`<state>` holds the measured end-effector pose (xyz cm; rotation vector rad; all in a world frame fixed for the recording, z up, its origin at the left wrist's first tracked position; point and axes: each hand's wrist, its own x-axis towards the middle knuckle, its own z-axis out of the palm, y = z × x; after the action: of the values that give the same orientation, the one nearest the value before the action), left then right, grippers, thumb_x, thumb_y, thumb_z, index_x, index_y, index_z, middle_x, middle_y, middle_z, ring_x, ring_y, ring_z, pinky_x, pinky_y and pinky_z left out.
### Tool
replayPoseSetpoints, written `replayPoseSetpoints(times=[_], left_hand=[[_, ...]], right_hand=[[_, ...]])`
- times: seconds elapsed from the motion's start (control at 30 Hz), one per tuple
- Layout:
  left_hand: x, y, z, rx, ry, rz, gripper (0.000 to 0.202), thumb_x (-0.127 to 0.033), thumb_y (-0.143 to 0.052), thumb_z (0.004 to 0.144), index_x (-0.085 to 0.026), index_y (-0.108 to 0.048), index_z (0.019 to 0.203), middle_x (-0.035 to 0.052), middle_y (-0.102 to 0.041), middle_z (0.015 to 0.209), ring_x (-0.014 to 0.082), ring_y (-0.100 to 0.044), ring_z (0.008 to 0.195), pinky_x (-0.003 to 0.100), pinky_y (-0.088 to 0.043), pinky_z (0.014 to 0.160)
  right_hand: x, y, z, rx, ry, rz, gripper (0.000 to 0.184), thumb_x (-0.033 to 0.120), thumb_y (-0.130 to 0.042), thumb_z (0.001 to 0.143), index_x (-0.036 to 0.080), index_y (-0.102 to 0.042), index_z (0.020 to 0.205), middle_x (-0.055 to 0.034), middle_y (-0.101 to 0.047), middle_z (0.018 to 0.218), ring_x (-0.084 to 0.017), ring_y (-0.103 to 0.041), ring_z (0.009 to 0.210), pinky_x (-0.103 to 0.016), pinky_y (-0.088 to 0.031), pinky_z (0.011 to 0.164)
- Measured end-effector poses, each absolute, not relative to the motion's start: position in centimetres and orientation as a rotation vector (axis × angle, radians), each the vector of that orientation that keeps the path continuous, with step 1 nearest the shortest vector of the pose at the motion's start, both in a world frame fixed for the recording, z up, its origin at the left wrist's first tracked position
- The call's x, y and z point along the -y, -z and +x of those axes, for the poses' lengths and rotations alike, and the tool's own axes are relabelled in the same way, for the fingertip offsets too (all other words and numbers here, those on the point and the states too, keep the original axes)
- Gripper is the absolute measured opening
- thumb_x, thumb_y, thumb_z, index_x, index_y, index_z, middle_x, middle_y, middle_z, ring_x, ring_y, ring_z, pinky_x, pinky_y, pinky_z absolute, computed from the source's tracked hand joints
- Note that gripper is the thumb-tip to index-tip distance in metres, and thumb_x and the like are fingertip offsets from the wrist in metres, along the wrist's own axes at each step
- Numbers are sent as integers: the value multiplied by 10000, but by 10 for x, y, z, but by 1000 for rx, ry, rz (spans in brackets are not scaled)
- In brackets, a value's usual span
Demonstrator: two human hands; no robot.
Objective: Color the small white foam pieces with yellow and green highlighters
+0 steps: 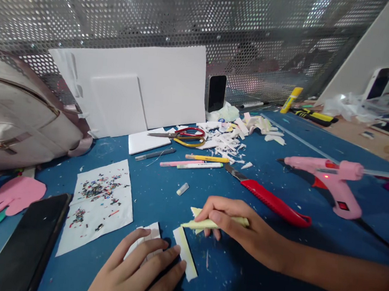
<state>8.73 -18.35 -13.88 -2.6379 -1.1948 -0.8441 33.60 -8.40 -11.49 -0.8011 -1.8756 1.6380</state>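
Observation:
In my right hand (238, 226) is a pale yellow marker (203, 224), its tip resting at the top end of a narrow paper strip (185, 255). Pale yellow colour runs along that strip. Under the right fingers lies another pale yellow piece (195, 212), mostly covered. My left hand (143, 269) lies with fingers spread, its fingertips at the strip's left edge. Beneath it a white paper piece (152, 233) is partly hidden. A small loose cap (183, 189) sits on the blue table behind the strip.
Behind are several markers (199, 165), scissors (181, 136), paper scraps (228, 137) and a white board (172, 87). A red-handled cutter (275, 201) and a pink glue gun (330, 178) lie right. To the left are a phone (27, 243), a paper with small bits (119, 202) and a bag (20, 118).

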Motion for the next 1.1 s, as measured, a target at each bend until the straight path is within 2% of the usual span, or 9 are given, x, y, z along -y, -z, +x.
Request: replayPoseSetpoints(times=[0.13, 0.27, 0.37, 0.5, 0.63, 0.77, 0.9, 1.03, 1.1], left_hand=[[183, 138, 86, 1180, 821, -2639, 273, -280, -469, 1061, -252, -730, 1136, -53, -732, 1121, 157, -611, 1104, 377, -253, 1201], [182, 135, 84, 1156, 784, -2645, 255, -308, -495, 1051, -259, -732, 1131, -55, -735, 1125, 155, -621, 1100, 366, -231, 1217], [182, 135, 84, 1154, 785, -2647, 256, -290, -492, 1052, -258, -729, 1143, -54, -734, 1132, 154, -619, 1108, 368, -230, 1219], [182, 136, 85, 1163, 797, -2649, 264, -278, -482, 1055, -255, -730, 1142, -56, -732, 1139, 155, -618, 1114, 371, -238, 1216], [181, 134, 82, 1143, 766, -2662, 245, -290, -508, 1046, -256, -726, 1153, -60, -732, 1136, 149, -621, 1111, 359, -228, 1221], [180, 130, 78, 1073, 681, -2696, 238, -266, -543, 1028, -252, -706, 1202, -56, -720, 1183, 153, -613, 1136, 363, -207, 1233], [179, 129, 76, 1093, 648, -2698, 260, -247, -522, 1036, -261, -691, 1232, -64, -713, 1192, 151, -614, 1141, 364, -205, 1234], [179, 129, 78, 1067, 663, -2676, 252, -271, -515, 1040, -263, -704, 1207, -66, -719, 1173, 145, -630, 1111, 351, -215, 1231], [179, 129, 79, 1080, 691, -2675, 249, -282, -519, 1039, -261, -708, 1199, -66, -722, 1160, 147, -628, 1109, 350, -217, 1230]], right_hand=[[84, 116, 335, 1831, -1719, -767, 543, 537, -434, 1036, 108, -703, 839, -52, -644, 741, -132, -588, 643, -248, -447, 605], [84, 116, 335, 1841, -1648, -792, 458, 505, -484, 1028, 115, -704, 934, -53, -656, 806, -132, -596, 700, -243, -455, 644], [84, 116, 335, 1810, -1726, -766, 524, 529, -449, 1033, 111, -690, 829, -52, -640, 742, -131, -589, 643, -247, -455, 601], [84, 116, 335, 1831, -1653, -789, 454, 512, -482, 1026, 127, -690, 906, -46, -649, 795, -130, -593, 687, -245, -466, 641], [84, 116, 335, 1819, -1715, -768, 550, 538, -428, 1036, 109, -683, 806, -50, -632, 724, -125, -583, 618, -236, -442, 566], [84, 116, 335, 1842, -1655, -803, 459, 515, -491, 1020, 118, -681, 889, -41, -641, 776, -113, -560, 640, -230, -442, 603], [84, 116, 335, 1837, -1712, -772, 534, 538, -433, 1033, 116, -675, 814, -44, -630, 727, -115, -550, 592, -233, -421, 551], [83, 115, 334, 1888, -1632, -815, 404, 497, -496, 1024, 140, -664, 938, -26, -636, 804, -114, -547, 652, -238, -434, 635], [83, 115, 334, 1898, -1669, -811, 430, 511, -480, 1025, 139, -662, 909, -31, -631, 800, -119, -542, 646, -239, -428, 611]])
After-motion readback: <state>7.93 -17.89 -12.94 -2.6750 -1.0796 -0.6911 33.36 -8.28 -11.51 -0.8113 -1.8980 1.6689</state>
